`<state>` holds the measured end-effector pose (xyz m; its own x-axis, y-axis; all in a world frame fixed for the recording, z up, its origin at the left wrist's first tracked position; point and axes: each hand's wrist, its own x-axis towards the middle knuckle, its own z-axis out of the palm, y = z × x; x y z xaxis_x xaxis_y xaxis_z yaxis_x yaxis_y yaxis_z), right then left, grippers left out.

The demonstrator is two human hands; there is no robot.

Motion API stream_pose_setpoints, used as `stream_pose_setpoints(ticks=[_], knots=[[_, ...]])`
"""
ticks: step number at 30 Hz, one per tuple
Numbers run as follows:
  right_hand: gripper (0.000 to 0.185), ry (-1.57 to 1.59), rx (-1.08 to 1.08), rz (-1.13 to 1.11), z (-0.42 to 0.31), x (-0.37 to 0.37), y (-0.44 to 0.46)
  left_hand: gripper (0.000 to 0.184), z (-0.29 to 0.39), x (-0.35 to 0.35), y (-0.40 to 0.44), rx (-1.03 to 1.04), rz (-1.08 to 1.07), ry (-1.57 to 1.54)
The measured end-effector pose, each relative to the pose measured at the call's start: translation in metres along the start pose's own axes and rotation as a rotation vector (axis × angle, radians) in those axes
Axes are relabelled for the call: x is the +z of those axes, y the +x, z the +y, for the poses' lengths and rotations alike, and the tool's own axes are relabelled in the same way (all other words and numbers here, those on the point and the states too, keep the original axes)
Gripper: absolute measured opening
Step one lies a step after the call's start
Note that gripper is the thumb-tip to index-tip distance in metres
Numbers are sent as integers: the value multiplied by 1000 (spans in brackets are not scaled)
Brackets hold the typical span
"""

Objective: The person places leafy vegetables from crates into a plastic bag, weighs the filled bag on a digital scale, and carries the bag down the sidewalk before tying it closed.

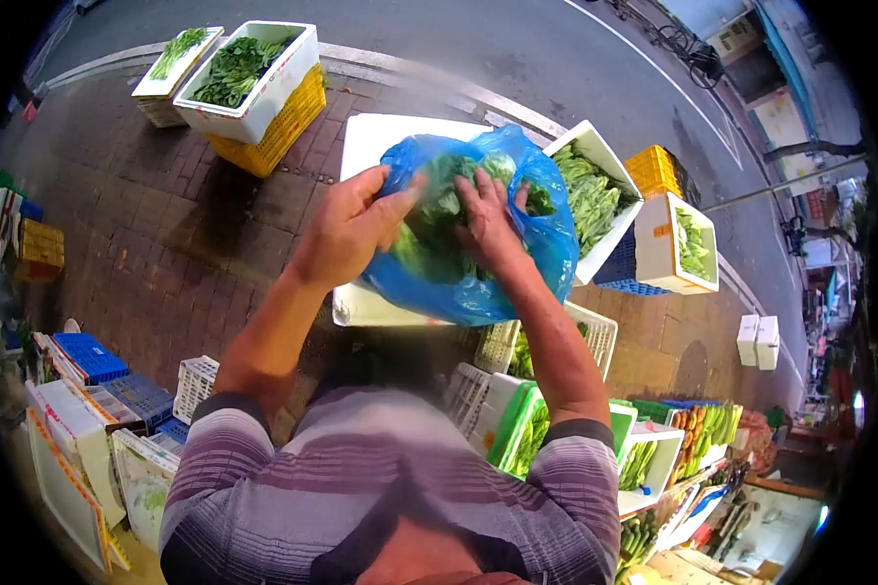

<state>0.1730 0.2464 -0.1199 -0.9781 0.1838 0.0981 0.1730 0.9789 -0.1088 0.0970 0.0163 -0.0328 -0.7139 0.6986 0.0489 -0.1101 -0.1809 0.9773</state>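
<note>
A blue plastic bag [468, 297] rests on a white foam box lid or board [369, 146], its mouth spread wide. Leafy green vegetables [444, 185] fill the inside of the bag. With thumb and fingers closed, my left hand [351, 229] pinches the bag's rim on the left side. My right hand [493, 224] reaches into the bag from the right, fingers spread and lying on the greens. Its fingertips are partly among the leaves.
Right of the bag stands a foam box [595, 200] of leafy greens, with another box [688, 244] beyond it. At upper left a foam box [249, 83] of dark greens sits on a yellow crate [273, 132]. Plastic crates [88, 356] are stacked lower left.
</note>
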Motion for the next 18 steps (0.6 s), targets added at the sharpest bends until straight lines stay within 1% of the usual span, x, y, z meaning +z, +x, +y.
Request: stream_pose_setpoints(ticks=[1, 2, 3, 4, 5, 6, 7, 8, 11, 12, 14, 15, 16, 18], knots=[[71, 20, 23, 32, 3, 3, 8, 27, -1, -1, -2, -22, -8, -13], [70, 43, 50, 60, 8, 10, 17, 28, -4, 0, -3, 28, 3, -98], [70, 68, 84, 83, 13, 21, 21, 28, -1, 3, -7, 19, 2, -42], [65, 49, 84, 95, 13, 39, 26, 28, 6, 7, -9, 18, -6, 15], [63, -268, 37, 174, 21, 72, 28, 28, 11, 12, -9, 21, -18, 70], [61, -244, 65, 149, 14, 76, 22, 28, 9, 10, -7, 0, -2, 86], [59, -224, 84, 131, 9, 78, 22, 28, 9, 4, -5, 25, -6, 57], [61, -294, 135, 88, 5, 79, 25, 28, 7, -2, -8, 41, -3, 25], [66, -95, 66, 67, 2, 50, 18, 29, 2, -4, -11, 57, -2, -1], [67, -29, 42, 1, 0, 31, 15, 29, 3, -6, -9, 70, -12, 1], [67, 14, 2, 58, -2, 3, -7, 29, 5, -9, -6, 102, -43, 30], [67, 37, -19, 85, -2, -6, -19, 29, 5, -9, -6, 86, -47, 7], [68, 1, 91, 51, -1, -11, -29, 29, 6, -9, -6, 70, -52, -16], [67, -46, 183, 57, 28, 9, -41, 29, 6, -10, -8, 58, -51, -40]])
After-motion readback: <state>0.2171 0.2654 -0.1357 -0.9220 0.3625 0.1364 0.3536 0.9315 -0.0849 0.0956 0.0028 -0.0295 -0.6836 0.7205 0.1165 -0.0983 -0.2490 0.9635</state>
